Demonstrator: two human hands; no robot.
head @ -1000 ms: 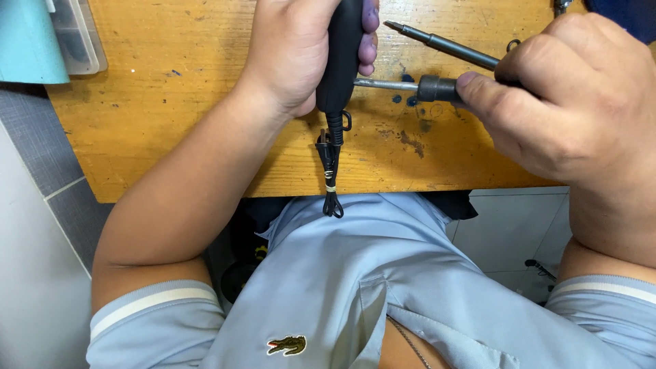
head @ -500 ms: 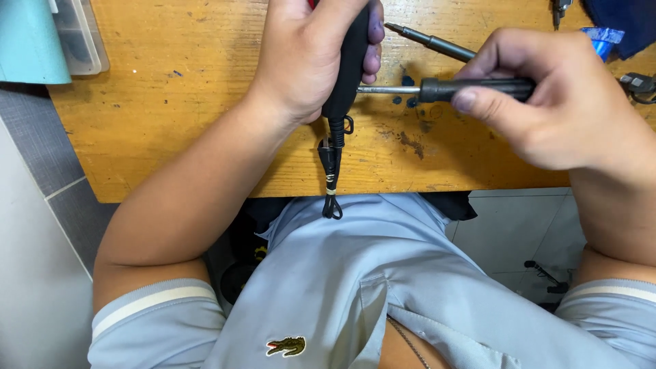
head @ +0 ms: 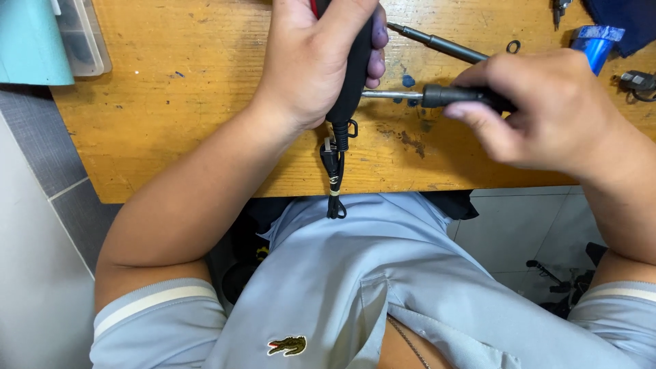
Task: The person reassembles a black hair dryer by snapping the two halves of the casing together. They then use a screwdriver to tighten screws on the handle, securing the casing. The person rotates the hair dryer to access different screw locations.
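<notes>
Nearest, one black strap point(head: 334, 174) dangles over the worktop point(head: 178, 116) edge from the tail of one black tool point(head: 352, 75). The left hand point(head: 311, 58) wraps that tool, fingers clamped around its body above the wooden worktop. Beside it the right hand point(head: 547, 113) pinches one screwdriver point(head: 437, 96) by its dark handle, fingers closed on it, the metal shaft pointing at the tool. Farther back lie a second screwdriver point(head: 437, 42), one small ring point(head: 513, 46) and one blue cylinder point(head: 594, 42). At far left sit one clear box point(head: 82, 37) and one teal object point(head: 31, 41).
</notes>
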